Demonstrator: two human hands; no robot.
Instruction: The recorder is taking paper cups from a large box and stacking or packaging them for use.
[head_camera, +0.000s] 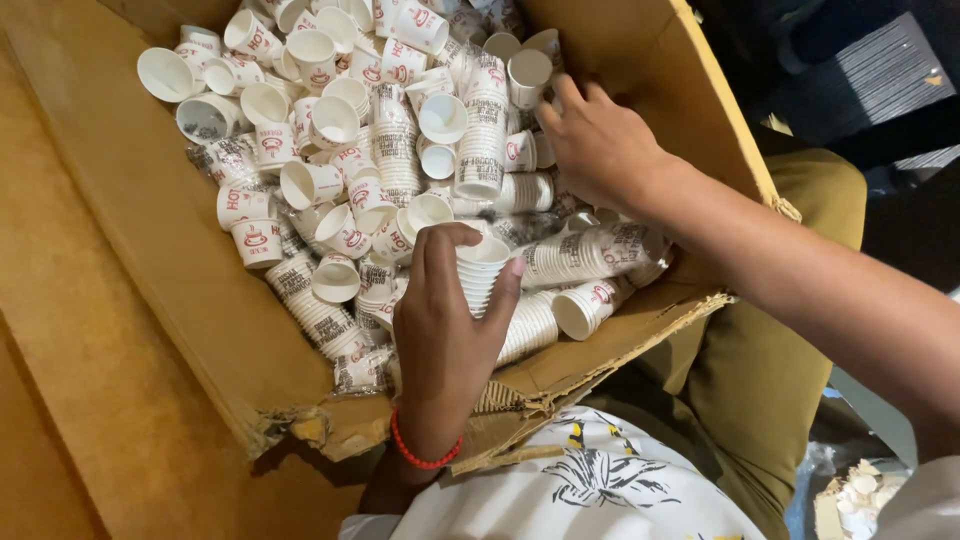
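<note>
A large cardboard box (150, 230) holds a heap of small white paper cups with red print (330, 120), some loose, some nested in stacks. My left hand (445, 330), with a red bead bracelet on the wrist, grips a nested stack of cups (482, 272) near the box's front edge. My right hand (598, 145) reaches into the right side of the heap, fingers down among the cups beside a single upright cup (529, 72); what it grips, if anything, is hidden.
The box's front rim (520, 395) is torn and crumpled. A brown surface (60, 400) lies to the left. My olive trousers (760, 370) and white printed shirt (590, 490) are below the box. A dark chair (850, 70) stands at top right.
</note>
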